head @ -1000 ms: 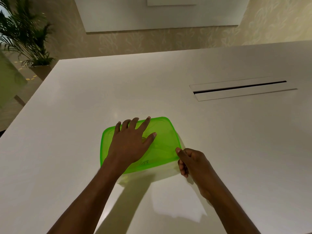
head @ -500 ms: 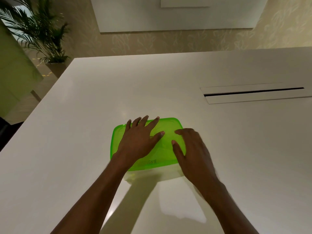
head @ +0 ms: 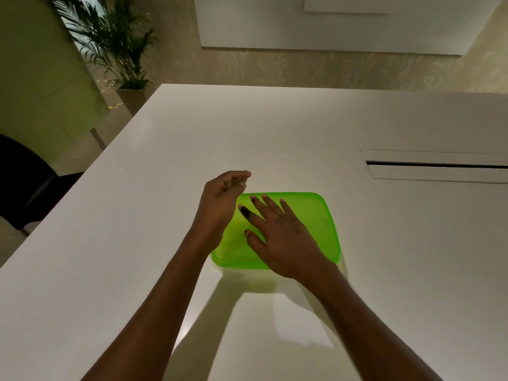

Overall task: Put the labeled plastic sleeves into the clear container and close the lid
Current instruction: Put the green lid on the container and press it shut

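Note:
A bright green lid (head: 319,215) lies on top of the clear container (head: 277,276), whose pale near wall shows just below the lid's front edge. My right hand (head: 277,235) rests flat on the lid with fingers spread. My left hand (head: 222,199) is lifted off the lid at its left far corner, fingers loosely curled and holding nothing. The plastic sleeves are hidden; I cannot see into the container.
The container stands on a wide white table (head: 137,243). A long cable slot (head: 437,165) is set into the table at the right. A black chair (head: 24,185) and a potted palm (head: 118,45) stand off the table's left side.
My left hand has lifted off the lid and drawn to its left far corner. My right hand moved from the container's right corner onto the lid and spread flat. The camera shifted left.

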`<state>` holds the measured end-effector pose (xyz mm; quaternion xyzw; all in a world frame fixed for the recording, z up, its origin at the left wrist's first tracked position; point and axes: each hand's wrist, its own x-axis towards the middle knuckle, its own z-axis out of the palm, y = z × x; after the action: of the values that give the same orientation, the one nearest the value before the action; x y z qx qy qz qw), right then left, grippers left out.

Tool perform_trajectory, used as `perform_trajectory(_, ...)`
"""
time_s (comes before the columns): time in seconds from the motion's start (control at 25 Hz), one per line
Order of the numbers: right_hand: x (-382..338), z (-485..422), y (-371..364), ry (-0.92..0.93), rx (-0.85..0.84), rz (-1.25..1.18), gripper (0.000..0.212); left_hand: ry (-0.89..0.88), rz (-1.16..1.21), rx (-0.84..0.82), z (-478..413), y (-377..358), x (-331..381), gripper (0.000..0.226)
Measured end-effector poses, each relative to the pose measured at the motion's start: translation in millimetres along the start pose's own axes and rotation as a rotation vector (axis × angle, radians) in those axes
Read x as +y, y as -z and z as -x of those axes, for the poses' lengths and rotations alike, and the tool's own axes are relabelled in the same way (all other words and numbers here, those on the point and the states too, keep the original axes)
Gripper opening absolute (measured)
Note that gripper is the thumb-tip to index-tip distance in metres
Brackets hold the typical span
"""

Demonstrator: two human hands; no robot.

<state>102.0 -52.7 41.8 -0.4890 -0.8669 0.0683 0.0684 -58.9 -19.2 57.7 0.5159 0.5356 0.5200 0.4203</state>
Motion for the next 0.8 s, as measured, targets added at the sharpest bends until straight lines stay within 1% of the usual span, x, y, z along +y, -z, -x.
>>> perform_trajectory(0.08,1.7,-0.7,-1.9,0.006,-0.010,0.001,0.059,-0.025,-0.198,0.160,15.9,20.0,-3.3,0.013)
perform_trajectory(0.12,2.6,-1.5,-2.3,0.006,-0.014,-0.004,0.059,-0.019,-0.326,0.221,28.4,29.0,-6.9,0.016)
perform_trajectory(0.16,2.9,-2.6,-2.4,0.007,-0.017,-0.007,0.060,0.013,-0.430,0.254,42.7,36.6,-12.1,0.026)
perform_trajectory(0.24,2.0,-3.2,-1.9,0.008,-0.020,-0.008,0.060,0.175,-0.523,0.228,70.2,45.3,-20.8,0.052)
perform_trajectory(0.32,1.6,-2.3,-1.0,0.005,-0.021,-0.003,0.060,0.370,-0.439,0.119,89.9,47.7,-25.5,0.070)
perform_trajectory(0.36,1.5,-1.7,-0.7,0.005,-0.023,-0.002,0.060,0.435,-0.372,0.065,97.4,47.8,-27.3,0.072)
perform_trajectory(0.4,1.6,-1.4,-0.4,0.005,-0.025,-0.004,0.060,0.468,-0.319,0.022,103.3,47.4,-28.1,0.069)
perform_trajectory(0.44,1.6,-0.9,-0.5,0.007,-0.028,-0.011,0.060,0.482,-0.277,-0.005,108.3,46.8,-28.1,0.065)
perform_trajectory(0.52,1.9,-0.1,-0.3,0.009,-0.027,-0.021,0.059,0.473,-0.208,-0.018,114.4,44.4,-28.0,0.064)
perform_trajectory(0.8,2.3,0.2,-1.4,0.005,-0.017,-0.010,0.059,0.441,0.048,0.058,121.7,39.0,-34.5,0.056)
